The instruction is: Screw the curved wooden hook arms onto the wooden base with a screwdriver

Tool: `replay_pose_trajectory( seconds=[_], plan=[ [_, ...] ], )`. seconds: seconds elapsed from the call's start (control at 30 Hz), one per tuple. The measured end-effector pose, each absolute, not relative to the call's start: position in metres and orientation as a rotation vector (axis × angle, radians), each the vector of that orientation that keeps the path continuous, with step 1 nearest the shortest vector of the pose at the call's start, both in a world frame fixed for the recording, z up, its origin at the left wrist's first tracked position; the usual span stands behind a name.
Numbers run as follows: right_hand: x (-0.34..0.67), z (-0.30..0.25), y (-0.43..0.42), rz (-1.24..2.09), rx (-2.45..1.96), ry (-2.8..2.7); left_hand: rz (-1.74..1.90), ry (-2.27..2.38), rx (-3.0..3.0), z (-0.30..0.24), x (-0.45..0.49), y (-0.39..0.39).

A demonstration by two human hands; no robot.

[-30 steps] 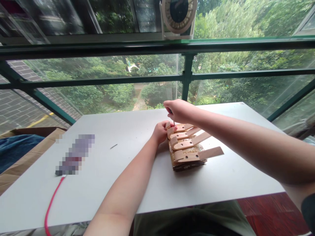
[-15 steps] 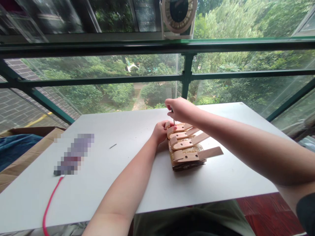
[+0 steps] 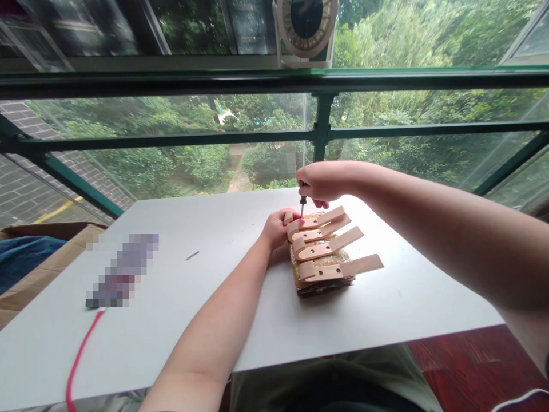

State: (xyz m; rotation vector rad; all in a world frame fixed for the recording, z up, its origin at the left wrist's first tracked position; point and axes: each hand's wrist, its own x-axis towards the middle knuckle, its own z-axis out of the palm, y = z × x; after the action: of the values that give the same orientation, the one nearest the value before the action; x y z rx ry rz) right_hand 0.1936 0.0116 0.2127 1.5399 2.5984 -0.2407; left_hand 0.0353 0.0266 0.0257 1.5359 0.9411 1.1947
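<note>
My right hand (image 3: 319, 181) is closed around the dark handle of a screwdriver (image 3: 302, 201). The screwdriver stands nearly upright, its shaft pointing down at the far end of a row of wooden hooks (image 3: 364, 264). Several of these pale hooks, with dark screws in them, lie across a tape-wrapped stack of what looks like cardboard (image 3: 326, 288). At the stack's far left corner, my left hand (image 3: 275, 226) grips the farthest wooden hook, fingertips near the screwdriver's tip. The tip itself is hidden by the fingers.
A white table (image 3: 171, 337) carries everything. On its left lie a small dark metal rod (image 3: 193, 256) and a blurred-out object (image 3: 124, 269) with a red cable (image 3: 81, 355). A cardboard box (image 3: 64, 254) stands beyond the left edge; a green railing (image 3: 180, 139) runs behind.
My right wrist and forearm have swung higher and turned, so more of the screwdriver handle shows. My left hand keeps its hold. The whole view has shifted slightly.
</note>
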Motion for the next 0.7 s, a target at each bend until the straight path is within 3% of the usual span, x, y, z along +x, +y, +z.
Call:
replay_pose_trajectory(
  seconds=[0.23, 0.43, 0.53, 0.7],
  plan=[
    [0.185, 0.208, 0.026, -0.134, 1.639, 2.563, 1.181, 0.943, 1.544, 0.025, 0.034, 0.027],
    [0.185, 0.197, 0.024, 0.069, 1.563, 2.843, 1.18, 0.921, 1.559, 0.024, 0.034, 0.027],
    [0.191, 0.194, 0.018, -0.052, 1.452, 2.982, 1.18, 0.911, 1.564, 0.024, 0.034, 0.027],
    [0.203, 0.191, 0.013, -0.549, 1.499, 2.982, 1.17, 0.914, 1.559, 0.023, 0.034, 0.027]
  ],
)
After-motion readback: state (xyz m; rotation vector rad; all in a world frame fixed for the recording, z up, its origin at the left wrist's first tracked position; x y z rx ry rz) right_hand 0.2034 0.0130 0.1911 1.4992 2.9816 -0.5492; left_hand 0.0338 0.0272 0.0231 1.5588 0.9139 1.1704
